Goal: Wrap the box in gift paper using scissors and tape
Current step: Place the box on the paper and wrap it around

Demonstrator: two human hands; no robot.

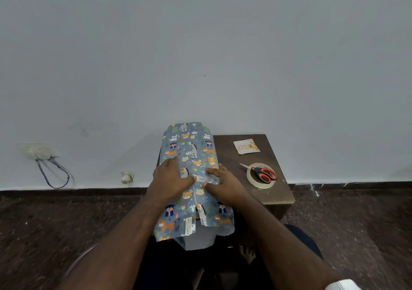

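Note:
The box, covered in blue gift paper printed with cartoon animals, lies lengthwise on a small brown table. The paper's ends stick out loose past the box at the near and far sides. My left hand lies flat on the left part of the top. My right hand lies flat just right of the middle seam, fingers on a shiny strip of clear tape. Red-handled scissors rest on a roll of tape at the right of the table.
A small "Happy Birthday" card lies at the table's far right. A white wall rises behind, with a socket and hanging cable low at the left. Dark speckled floor surrounds the table. My legs and bare feet are under the table's near edge.

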